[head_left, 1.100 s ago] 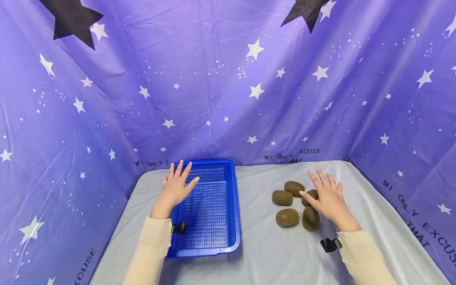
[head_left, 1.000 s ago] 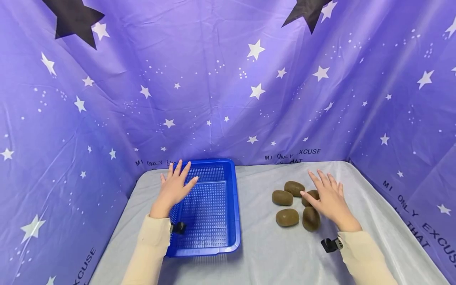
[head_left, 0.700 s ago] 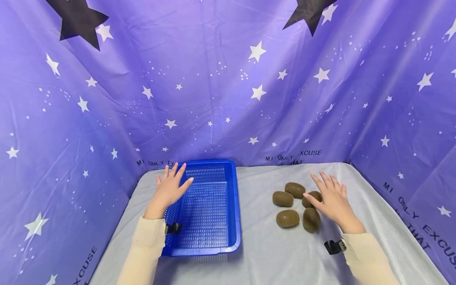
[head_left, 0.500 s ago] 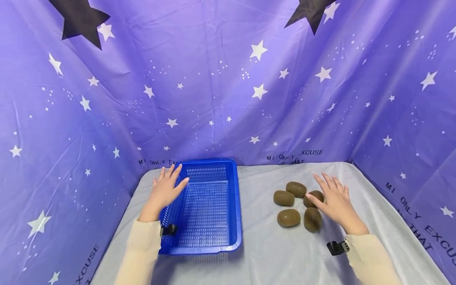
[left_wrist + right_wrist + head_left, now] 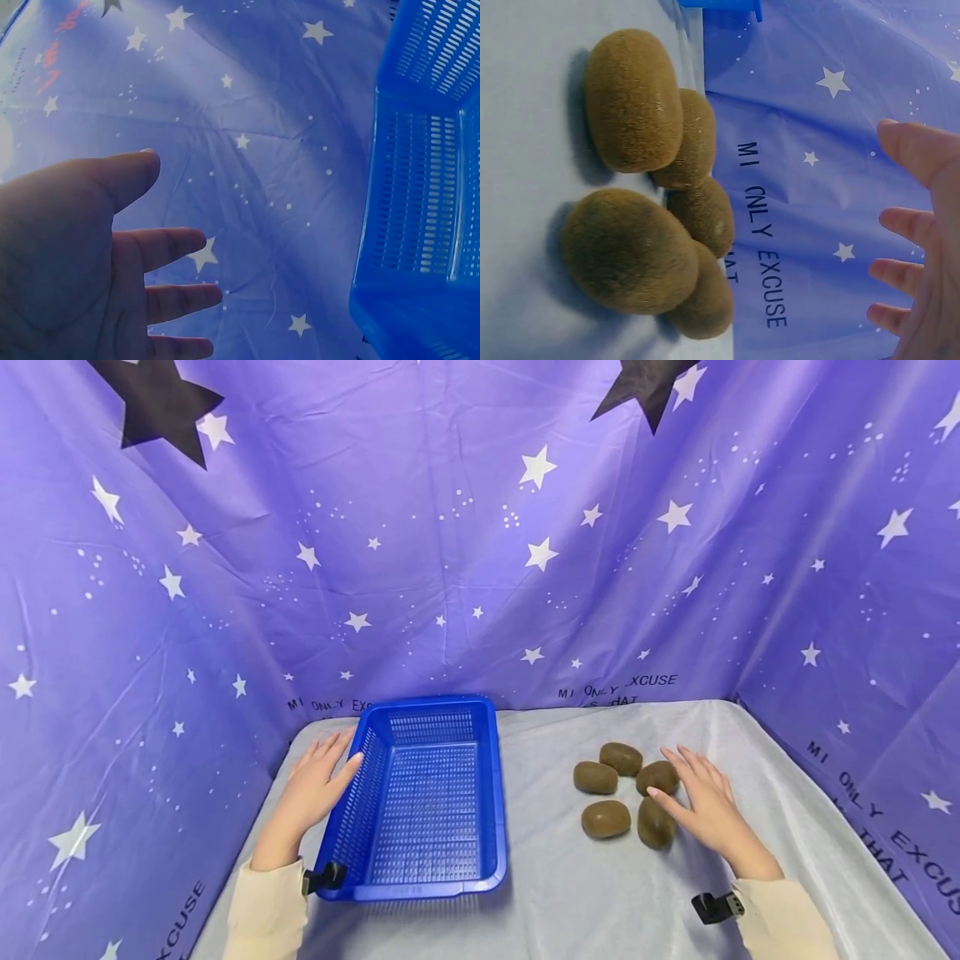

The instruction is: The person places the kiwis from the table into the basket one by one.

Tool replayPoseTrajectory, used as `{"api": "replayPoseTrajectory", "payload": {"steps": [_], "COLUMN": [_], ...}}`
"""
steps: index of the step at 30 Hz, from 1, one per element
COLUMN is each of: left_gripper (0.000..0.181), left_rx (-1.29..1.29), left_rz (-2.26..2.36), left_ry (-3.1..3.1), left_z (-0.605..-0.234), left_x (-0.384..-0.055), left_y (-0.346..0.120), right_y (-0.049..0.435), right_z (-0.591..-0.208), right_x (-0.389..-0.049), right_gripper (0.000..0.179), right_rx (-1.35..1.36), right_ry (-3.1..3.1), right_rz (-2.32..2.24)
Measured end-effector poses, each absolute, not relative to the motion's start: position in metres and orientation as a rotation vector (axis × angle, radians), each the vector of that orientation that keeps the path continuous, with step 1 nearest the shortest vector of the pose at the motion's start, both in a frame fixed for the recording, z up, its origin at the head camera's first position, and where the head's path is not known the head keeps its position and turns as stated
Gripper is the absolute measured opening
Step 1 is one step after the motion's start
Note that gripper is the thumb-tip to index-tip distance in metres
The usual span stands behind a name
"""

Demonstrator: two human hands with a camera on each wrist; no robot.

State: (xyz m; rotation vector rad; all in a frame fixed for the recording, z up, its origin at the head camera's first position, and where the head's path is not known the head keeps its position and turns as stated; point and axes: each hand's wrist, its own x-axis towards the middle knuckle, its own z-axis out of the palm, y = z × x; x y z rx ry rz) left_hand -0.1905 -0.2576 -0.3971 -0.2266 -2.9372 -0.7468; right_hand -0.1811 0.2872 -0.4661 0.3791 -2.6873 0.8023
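Observation:
Several brown fuzzy kiwis (image 5: 606, 819) lie in a loose cluster right of centre on the pale cloth. My right hand (image 5: 708, 810) hovers at their right side, fingers extended, holding nothing; the right wrist view shows a gap between the hand (image 5: 922, 247) and the nearest kiwi (image 5: 630, 251). Left of centre stands a blue perforated plastic basket (image 5: 491, 802) with nothing inside. Just outside its left rim is my left hand (image 5: 309, 789), fingers straight and spread. In the left wrist view that hand (image 5: 67, 255) is bare, apart from the basket wall (image 5: 409, 195).
A grey-white cloth (image 5: 543, 877) covers the table. Purple star-printed curtains (image 5: 450, 568) enclose the back and both sides. Black wrist cameras (image 5: 716, 907) sit at the sleeve cuffs.
My left hand has moved left and toward me, from over the basket to outside its left rim. My right hand has shifted slightly right and nearer me. The kiwis and basket stay put.

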Motion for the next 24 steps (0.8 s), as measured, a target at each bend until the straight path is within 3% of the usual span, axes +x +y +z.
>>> {"api": "replayPoseTrajectory", "payload": {"steps": [9, 24], "left_gripper": [0.062, 0.056], "left_rx": [-0.214, -0.255], "left_rz": [-0.807, -1.046], "left_ry": [-2.909, -2.763], "left_z": [-0.411, -0.452], "left_x": [-0.170, -0.166], "left_y": [-0.269, -0.278], "right_y": [0.291, 0.284], "right_z": [-0.483, -0.515], "right_x": [-0.175, -0.172], "right_gripper": [0.064, 0.056], "right_rx": [0.350, 0.355], "right_ry": [-2.642, -2.526], "right_rz": [0.960, 1.072]}}
